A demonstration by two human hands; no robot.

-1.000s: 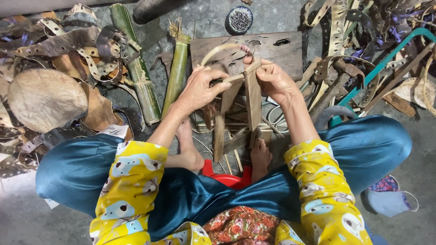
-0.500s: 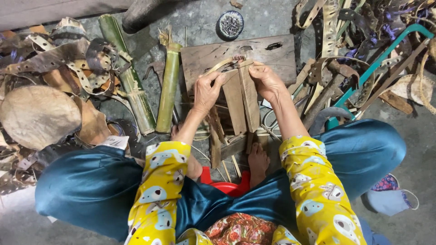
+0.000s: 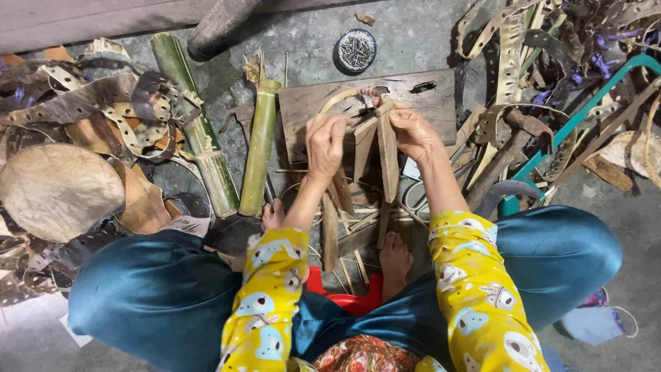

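Observation:
I sit on a red stool with bare feet on the ground. My left hand (image 3: 326,146) grips a thin curved cane strip (image 3: 339,100) and the top of a wooden slat (image 3: 363,145). My right hand (image 3: 415,133) holds another upright wooden slat (image 3: 387,162); the two slats lean together like a small frame. Behind them a worn wooden board (image 3: 427,96) lies flat. The slats' lower ends rest between my feet among thin splints.
Two green bamboo sections (image 3: 259,148) lie to the left beside a heap of punched leather scraps (image 3: 103,110) and a round hide (image 3: 58,189). A small dish of nails (image 3: 356,49) sits at the back. A teal saw frame (image 3: 585,117) and hammer (image 3: 499,162) lie right.
Both hands have stayed on the slats and cane strip, shifting slightly. The view has drifted, so the work sits a little further right and lower.

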